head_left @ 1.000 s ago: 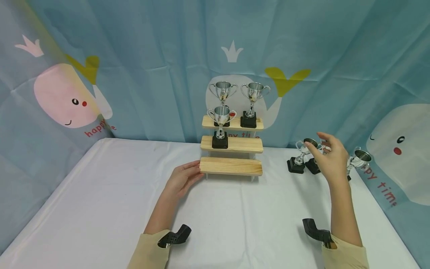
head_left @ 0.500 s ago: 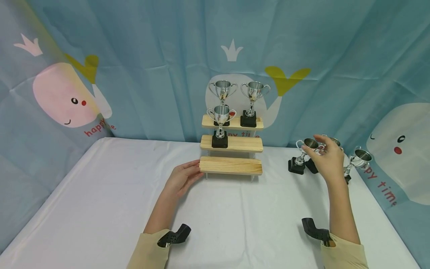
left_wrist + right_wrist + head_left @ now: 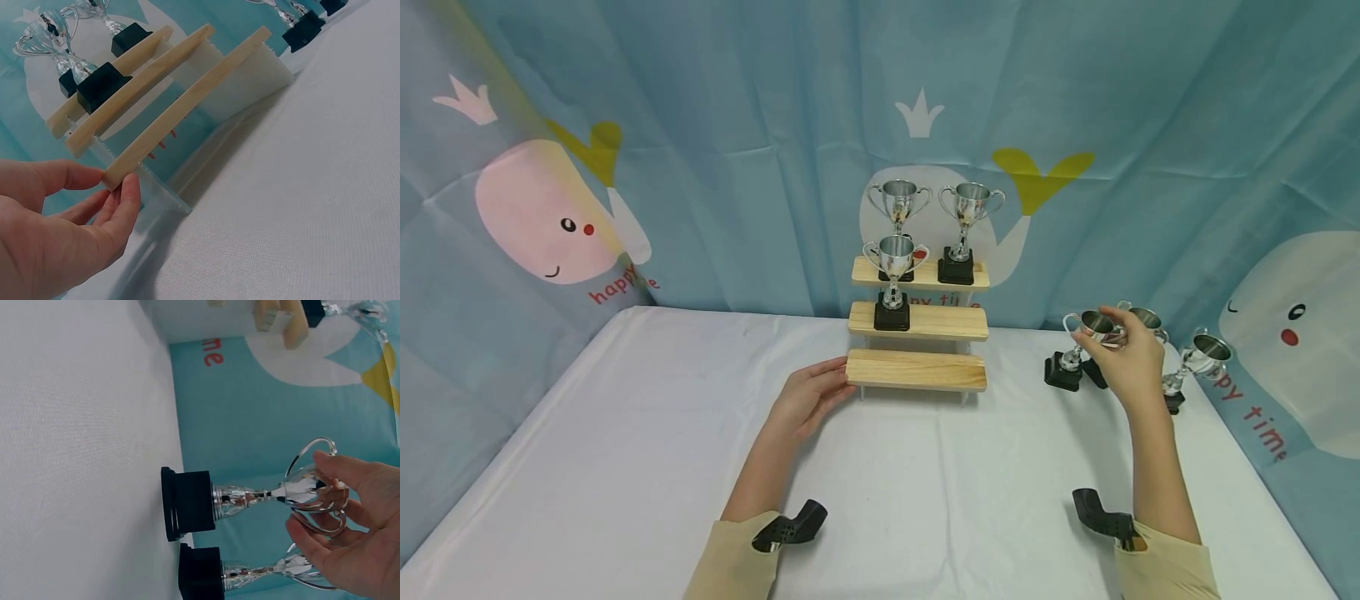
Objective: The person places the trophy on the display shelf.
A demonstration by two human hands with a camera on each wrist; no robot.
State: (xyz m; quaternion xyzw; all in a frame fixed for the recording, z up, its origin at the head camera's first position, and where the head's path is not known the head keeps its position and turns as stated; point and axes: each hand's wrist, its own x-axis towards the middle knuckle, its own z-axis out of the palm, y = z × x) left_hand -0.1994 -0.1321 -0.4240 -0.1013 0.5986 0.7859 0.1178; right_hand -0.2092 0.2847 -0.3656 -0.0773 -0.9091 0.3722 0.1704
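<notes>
In the head view a three-tier wooden display shelf [image 3: 916, 371] stands at the middle of the table's far side. My left hand [image 3: 807, 398] pinches the left end of its lowest board [image 3: 187, 106] between thumb and fingers. At the right, my right hand [image 3: 1131, 358] holds a silver trophy cup [image 3: 1064, 372] by its bowl. Seen from the right wrist, the thumb [image 3: 340, 465] lies on one side of the bowl and a finger on the other, while the black base [image 3: 190, 501] stands on the cloth. A second trophy [image 3: 203, 572] stands close beside it.
Two trophies [image 3: 957, 267] stand on the top board and one [image 3: 892, 312] on the middle board. Another trophy [image 3: 1198, 360] stands at the far right, near the table edge. A blue printed curtain [image 3: 760, 208] hangs behind the white-covered table [image 3: 887, 500].
My right hand has moved slightly down and left, and its fingers have closed in on the nearest trophy's bowl. The left hand stays at the lowest board.
</notes>
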